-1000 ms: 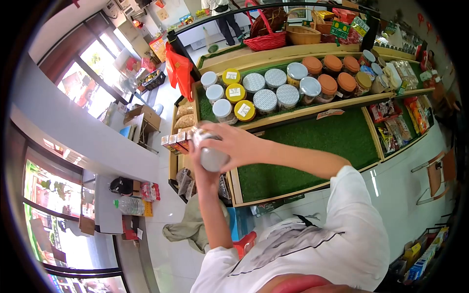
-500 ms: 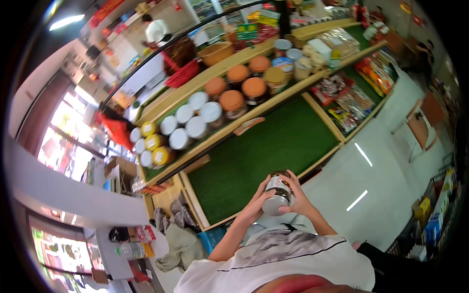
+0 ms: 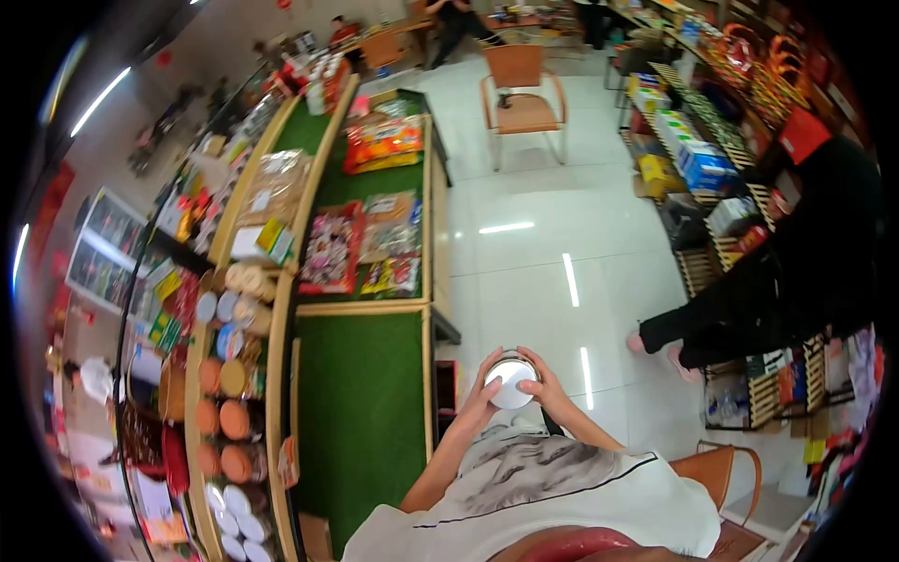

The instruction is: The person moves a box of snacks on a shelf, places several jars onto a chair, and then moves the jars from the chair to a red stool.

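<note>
Taking the picture's centre as the hub of our clock, we find the jar [image 3: 512,379] at 5 o'clock, held in the air in front of the white shirt [image 3: 552,482], its pale lid [image 3: 512,393] facing the camera. Both hands grip it: the left hand [image 3: 478,401] wraps the 9 o'clock side and the right hand [image 3: 552,393] the 3 o'clock side, thumbs near the lid's edge, fingers curled towards 11 and 1 o'clock. We judge the jar rigid and of moderate weight, easily borne between two palms; its contents are hidden and we cannot tell whether the wall is glass or plastic, so we would treat it as breakable. The smooth lid probably offers little friction, and a hold on it alone would depend on how firmly it is fastened. We therefore recommend the side wall below the lid, with the hands opposed as here. Measured now from the jar, the stand's green mat [image 3: 365,393] lies at 9 o'clock, with orange-lidded jars [image 3: 234,421] beyond it; snack bags [image 3: 384,145] lie at 11, a chair [image 3: 520,108] at 12. Bare tiled floor [image 3: 506,281] stretches towards 12 o'clock, a hard landing should the grip slip.
</note>
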Tool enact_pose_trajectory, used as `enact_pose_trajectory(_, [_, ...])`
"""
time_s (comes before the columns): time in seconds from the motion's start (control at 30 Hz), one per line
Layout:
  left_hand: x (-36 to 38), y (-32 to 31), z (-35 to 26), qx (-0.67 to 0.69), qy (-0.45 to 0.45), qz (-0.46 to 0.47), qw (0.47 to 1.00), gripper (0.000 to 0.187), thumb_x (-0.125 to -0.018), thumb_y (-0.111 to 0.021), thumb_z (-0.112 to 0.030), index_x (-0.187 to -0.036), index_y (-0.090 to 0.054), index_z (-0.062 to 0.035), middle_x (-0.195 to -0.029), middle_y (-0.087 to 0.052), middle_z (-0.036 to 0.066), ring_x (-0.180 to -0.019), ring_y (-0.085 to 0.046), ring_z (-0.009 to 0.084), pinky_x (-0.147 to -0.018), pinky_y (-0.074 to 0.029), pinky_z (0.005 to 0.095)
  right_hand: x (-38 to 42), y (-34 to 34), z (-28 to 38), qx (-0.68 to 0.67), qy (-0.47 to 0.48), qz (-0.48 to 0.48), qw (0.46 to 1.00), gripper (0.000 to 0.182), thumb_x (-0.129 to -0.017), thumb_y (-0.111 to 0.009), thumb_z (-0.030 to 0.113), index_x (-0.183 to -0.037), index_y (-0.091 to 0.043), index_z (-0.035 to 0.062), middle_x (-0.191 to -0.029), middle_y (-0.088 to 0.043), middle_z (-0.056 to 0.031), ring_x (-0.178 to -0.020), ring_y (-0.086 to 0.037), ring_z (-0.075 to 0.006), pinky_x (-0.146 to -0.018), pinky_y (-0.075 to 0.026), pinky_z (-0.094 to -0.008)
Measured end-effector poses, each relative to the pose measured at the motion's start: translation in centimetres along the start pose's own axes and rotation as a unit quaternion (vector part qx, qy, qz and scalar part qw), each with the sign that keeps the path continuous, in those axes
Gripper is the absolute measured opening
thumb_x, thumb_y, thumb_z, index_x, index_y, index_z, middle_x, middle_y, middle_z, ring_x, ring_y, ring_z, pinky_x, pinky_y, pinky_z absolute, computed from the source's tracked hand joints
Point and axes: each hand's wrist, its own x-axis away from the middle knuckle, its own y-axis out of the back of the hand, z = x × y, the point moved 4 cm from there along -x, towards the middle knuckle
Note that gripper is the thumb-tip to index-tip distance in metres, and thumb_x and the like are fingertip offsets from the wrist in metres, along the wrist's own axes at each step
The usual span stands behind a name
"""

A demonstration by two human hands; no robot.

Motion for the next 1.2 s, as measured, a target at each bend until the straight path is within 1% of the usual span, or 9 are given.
enact_pose_trajectory(0.03, [-1.2,-1.1,-0.9,-0.016,-0.012,0.015,1.000,0.074,-0.087,-0.064,-0.041,-0.151,-0.029,-0.0244,-0.147,-0.035,0.007,-0.137,-0.034,0.0272,-0.108,-0.037,0.0476,-0.2,0.9,0.3,0.010,0.020,-0.012,1.000,0.082,-0.084,-0.070,0.041,-0.150,-0.030,0.0112,-0.143,-0.041,-0.0098,-0.127,-0.045,-0.0225,-0.095,-0.046,-0.0358])
enact_pose_trajectory(0.13, [-5.0,-0.9,-1.3,-0.015,0.032,0.017,0.999,0.075,-0.085,-0.064,-0.044,-0.150,-0.031,-0.0241,-0.146,-0.038,0.007,-0.136,-0.037,0.0262,-0.108,-0.037,0.0468,-1.5,2.4,0.8,0.022,-0.047,-0.082,0.995,0.084,-0.085,-0.069,0.044,-0.150,-0.028,0.0105,-0.144,-0.038,-0.0111,-0.124,-0.046,-0.0231,-0.094,-0.046,-0.0346])
enact_pose_trajectory(0.3, [-9.1,2.3,-2.1,0.012,0.110,-0.064,0.992,0.075,-0.087,-0.050,-0.060,-0.144,-0.038,-0.0113,-0.142,-0.045,0.014,-0.130,-0.046,0.0313,-0.102,-0.041,0.0530,-7.1,2.6,1.6,0.096,-0.124,-0.105,0.982,0.097,-0.083,-0.067,0.057,-0.150,-0.025,0.0004,-0.147,-0.026,-0.0185,-0.124,-0.047,-0.0271,-0.086,-0.052,-0.0346])
enact_pose_trajectory(0.4, [-11.2,4.7,-4.3,0.020,0.116,-0.080,0.990,0.077,-0.086,-0.051,-0.061,-0.144,-0.037,-0.0117,-0.142,-0.045,0.014,-0.129,-0.046,0.0326,-0.101,-0.041,0.0548,-11.3,2.1,1.4,0.092,-0.147,-0.088,0.981,0.089,-0.088,-0.061,0.053,-0.152,-0.021,0.0070,-0.151,-0.030,-0.0149,-0.131,-0.041,-0.0294,-0.095,-0.049,-0.0407])
enact_pose_trajectory(0.5, [-13.5,6.5,-7.9,0.006,0.119,-0.118,0.986,0.081,-0.085,-0.050,-0.064,-0.145,-0.036,-0.0122,-0.143,-0.044,0.014,-0.129,-0.047,0.0334,-0.102,-0.040,0.0558,-16.4,1.3,2.6,0.088,-0.158,-0.069,0.981,0.088,-0.088,-0.061,0.053,-0.152,-0.023,0.0063,-0.148,-0.034,-0.0163,-0.130,-0.042,-0.0297,-0.094,-0.049,-0.0404])
enact_pose_trajectory(0.6, [-17.2,8.0,-11.0,0.011,0.114,-0.084,0.990,0.082,-0.084,-0.050,-0.066,-0.146,-0.035,-0.0133,-0.144,-0.044,0.014,-0.130,-0.046,0.0333,-0.103,-0.039,0.0562,-20.9,0.9,5.3,0.070,-0.152,-0.075,0.983,0.096,-0.082,-0.067,0.055,-0.150,-0.026,0.0012,-0.142,-0.042,-0.0194,-0.123,-0.051,-0.0287,-0.089,-0.052,-0.0363])
enact_pose_trajectory(0.7, [-21.6,8.3,-13.2,0.007,0.134,-0.076,0.988,0.084,-0.084,-0.049,-0.068,-0.148,-0.033,-0.0153,-0.147,-0.041,0.014,-0.133,-0.043,0.0336,-0.105,-0.035,0.0567,-24.5,2.2,6.8,0.043,-0.147,-0.093,0.984,0.093,-0.083,-0.066,0.054,-0.149,-0.026,0.0032,-0.141,-0.043,-0.0172,-0.121,-0.053,-0.0287,-0.091,-0.051,-0.0378])
enact_pose_trajectory(0.97, [-37.1,7.5,-13.6,-0.080,0.231,-0.060,0.968,0.089,-0.084,-0.054,-0.069,-0.151,-0.026,-0.0183,-0.152,-0.034,0.012,-0.138,-0.037,0.0303,-0.109,-0.028,0.0591,-31.2,11.3,10.8,-0.039,-0.129,-0.191,0.972,0.080,-0.088,-0.053,0.057,-0.148,-0.030,0.0093,-0.135,-0.046,-0.0146,-0.111,-0.056,-0.0266,-0.086,-0.050,-0.0366])
enact_pose_trajectory(1.2, [-49.2,1.0,-19.6,-0.182,0.220,-0.026,0.958,0.091,-0.082,-0.060,-0.063,-0.152,-0.021,-0.0174,-0.149,-0.032,0.012,-0.133,-0.038,0.0340,-0.107,-0.033,0.0556,-39.1,20.7,16.8,-0.107,-0.143,-0.178,0.968,0.077,-0.089,-0.050,0.059,-0.145,-0.034,0.0090,-0.137,-0.046,-0.0130,-0.115,-0.056,-0.0240,-0.084,-0.051,-0.0357])
